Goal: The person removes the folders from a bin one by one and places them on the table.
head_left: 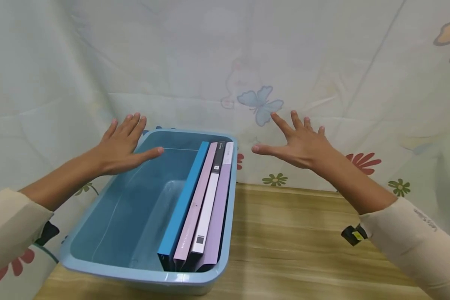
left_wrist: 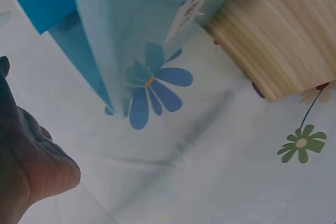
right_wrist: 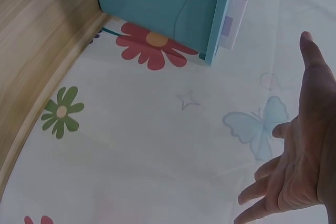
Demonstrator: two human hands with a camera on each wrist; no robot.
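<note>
A blue plastic bin stands on the wooden table. Along its right side several binder-like flat boxes stand on edge: a blue one, a pink one, a black-and-white one and a lilac one. Over the bin's far left part, my left hand is raised with straight fingers and holds nothing. To the right of the bin, my right hand hovers in the air, fingers spread, with nothing in it. The right wrist view shows that hand beside the bin's outer wall.
Wooden tabletop extends to the right of the bin. Behind it hangs a pale curtain printed with flowers and butterflies. A small black strap piece shows at the right sleeve. The bin's left half shows its bare floor.
</note>
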